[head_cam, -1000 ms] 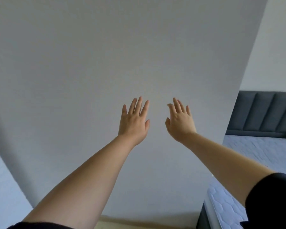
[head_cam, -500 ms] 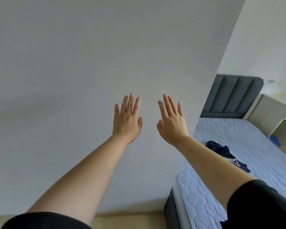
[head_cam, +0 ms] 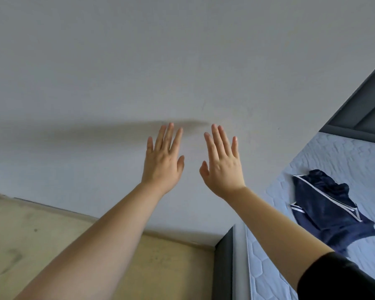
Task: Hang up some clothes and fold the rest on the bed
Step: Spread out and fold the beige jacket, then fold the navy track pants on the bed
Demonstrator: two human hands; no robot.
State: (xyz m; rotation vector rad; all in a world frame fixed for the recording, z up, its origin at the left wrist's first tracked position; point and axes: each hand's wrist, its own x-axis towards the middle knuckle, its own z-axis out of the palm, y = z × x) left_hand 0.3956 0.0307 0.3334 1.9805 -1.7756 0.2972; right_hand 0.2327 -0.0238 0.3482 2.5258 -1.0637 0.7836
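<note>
Both arms stretch out in front of me toward a plain white wall. My left hand (head_cam: 164, 161) and my right hand (head_cam: 222, 165) are side by side with fingers straight and spread, backs toward me, holding nothing. A crumpled dark blue garment with white piping (head_cam: 331, 207) lies on the pale quilted mattress of the bed (head_cam: 355, 154) at the right, below and to the right of my right hand.
The white wall (head_cam: 139, 72) fills most of the view. The bed's dark grey headboard (head_cam: 364, 107) is at the right edge and its dark frame corner (head_cam: 224, 263) meets the wall. Beige floor (head_cam: 52, 241) runs along the wall at the lower left.
The view has swung down and right: the floor and more of the bed with the blue garment came into sight. Both hands stay open and raised side by side.
</note>
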